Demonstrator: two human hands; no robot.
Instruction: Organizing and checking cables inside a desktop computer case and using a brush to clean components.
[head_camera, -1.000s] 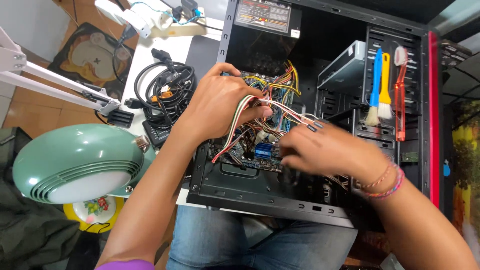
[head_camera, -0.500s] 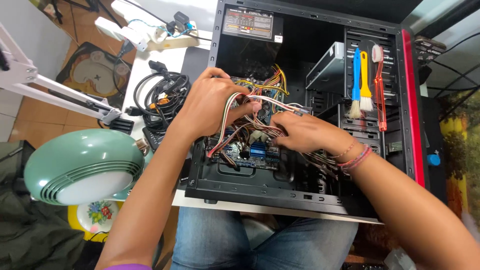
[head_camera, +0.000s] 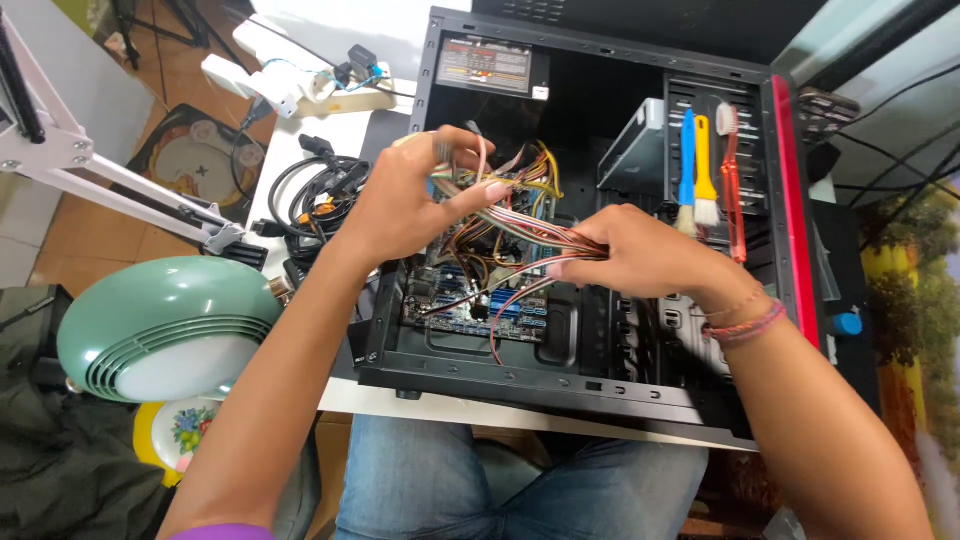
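Note:
An open black computer case (head_camera: 560, 385) lies on its side on a white table, its blue motherboard (head_camera: 470, 310) exposed. My left hand (head_camera: 405, 205) grips a bundle of red, white and yellow cables (head_camera: 520, 220) above the board and lifts it. My right hand (head_camera: 640, 255) pinches the same cable bundle further along, near the case's middle. A power supply (head_camera: 495, 65) sits at the case's far end. More thin wires run down from the bundle toward the motherboard.
A blue brush (head_camera: 687, 170), a yellow brush (head_camera: 703, 170) and a red tool (head_camera: 733, 180) rest on the drive bays. Coiled black cables (head_camera: 310, 190) lie left of the case. A green lamp head (head_camera: 165, 325) on a white arm (head_camera: 110, 180) hangs at the near left.
Both hands have risen out of the case's inside and now hold the cable bundle stretched between them. The view has shifted slightly so the case sits lower.

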